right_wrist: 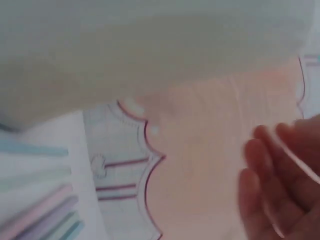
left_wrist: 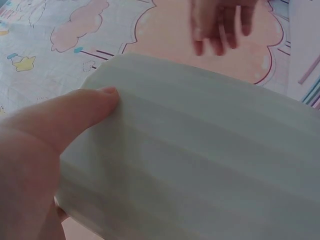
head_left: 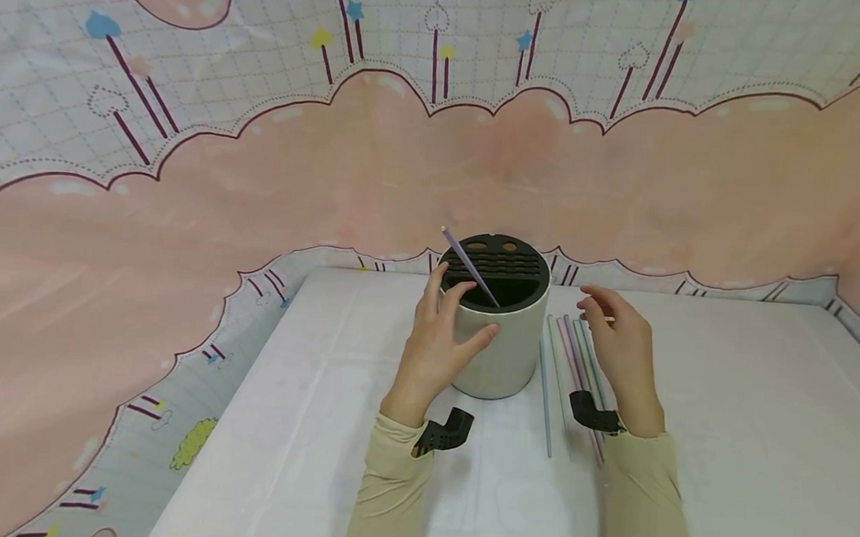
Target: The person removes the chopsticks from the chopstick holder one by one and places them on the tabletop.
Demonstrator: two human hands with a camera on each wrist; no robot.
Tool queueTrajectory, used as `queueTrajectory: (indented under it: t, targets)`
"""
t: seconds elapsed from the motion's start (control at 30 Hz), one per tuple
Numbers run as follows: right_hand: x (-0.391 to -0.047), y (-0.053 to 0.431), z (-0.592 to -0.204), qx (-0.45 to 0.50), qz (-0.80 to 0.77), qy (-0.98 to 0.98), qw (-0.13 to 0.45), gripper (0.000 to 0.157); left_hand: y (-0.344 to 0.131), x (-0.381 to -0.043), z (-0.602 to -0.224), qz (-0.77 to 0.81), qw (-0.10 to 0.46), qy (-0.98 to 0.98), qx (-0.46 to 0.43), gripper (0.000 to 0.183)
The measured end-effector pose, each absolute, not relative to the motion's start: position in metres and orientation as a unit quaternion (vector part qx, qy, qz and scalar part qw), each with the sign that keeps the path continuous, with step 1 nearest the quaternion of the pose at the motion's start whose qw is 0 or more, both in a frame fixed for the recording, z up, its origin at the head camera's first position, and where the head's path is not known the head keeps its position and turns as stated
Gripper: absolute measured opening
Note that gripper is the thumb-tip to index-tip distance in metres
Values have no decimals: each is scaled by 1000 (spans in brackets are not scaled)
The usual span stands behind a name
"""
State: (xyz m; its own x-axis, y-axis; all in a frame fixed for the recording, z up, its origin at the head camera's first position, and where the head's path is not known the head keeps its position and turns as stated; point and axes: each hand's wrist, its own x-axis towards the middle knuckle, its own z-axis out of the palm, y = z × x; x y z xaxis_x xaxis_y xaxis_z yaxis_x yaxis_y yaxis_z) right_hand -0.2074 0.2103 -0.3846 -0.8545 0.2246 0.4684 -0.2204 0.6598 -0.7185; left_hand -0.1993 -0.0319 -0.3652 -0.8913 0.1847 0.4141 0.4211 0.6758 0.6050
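A pale, round pen holder [head_left: 500, 361] with a black slotted top stands upright on the table. One thin purple stick [head_left: 465, 259] leans left out of its large front opening. My left hand [head_left: 436, 339] holds the holder from the left, fingers at the rim and thumb [left_wrist: 95, 107] along the wall. To the right of the holder, my right hand [head_left: 623, 349] hovers with loosely bent fingers, blurred in the left wrist view; I see no stick clearly in it. Below it lie several thin pastel sticks [head_left: 546, 399], partly hidden by the hand and its wrist camera.
The white table [head_left: 279, 432] has its far edge just behind the holder. A patterned cloth [head_left: 398, 167] with pink cloud shapes hangs behind and along the left side. Black wrist cameras [head_left: 446, 431] sit on both wrists.
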Motion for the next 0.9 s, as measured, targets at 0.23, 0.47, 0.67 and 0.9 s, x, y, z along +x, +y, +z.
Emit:
queueTrajectory:
  t: [0.23, 0.47, 0.67, 0.9]
  targets:
    - [-201, 176, -372, 105, 441, -806, 382, 23, -31, -199, -367, -366, 163, -900, -174, 61]
    - [-198, 151, -366, 189, 418, -797, 394, 26, -31, -200, -367, -357, 174, -900, -179, 61]
    - [-196, 131, -364, 228, 341, -832, 373, 30, -31, -201, -367, -354, 181, -900, -181, 60]
    - [-186, 105, -361, 182, 250, -877, 367, 32, -33, -202, -367, -341, 191, -901, -186, 57]
